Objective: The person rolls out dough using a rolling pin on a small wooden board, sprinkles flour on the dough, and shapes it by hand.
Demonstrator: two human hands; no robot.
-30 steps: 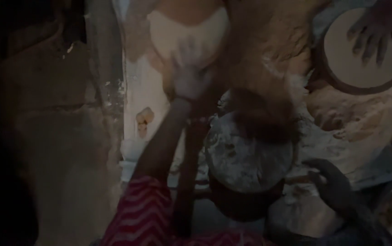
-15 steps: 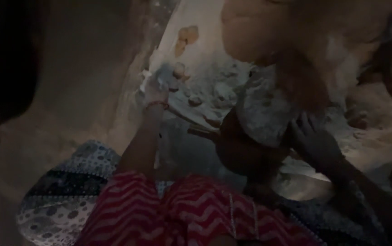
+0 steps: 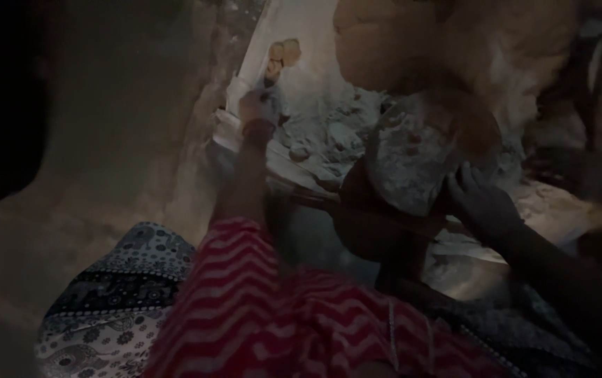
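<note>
While the left hand (image 3: pixel 257 106) seems closed on grey lumps (image 3: pixel 329 133), the right hand (image 3: pixel 479 199) rests spread against a round pot (image 3: pixel 385 224).

Very dim, murky view. Faint light reaching from 12–1 o'clock; deep shadow at 9 o'clock edge. Motion blur throughout, details soft, grainy.

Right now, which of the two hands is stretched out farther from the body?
The left hand: its arm reaches far out to the pale rubble by the white edge. The right hand stays closer in, resting against the dusty round pot.
</note>
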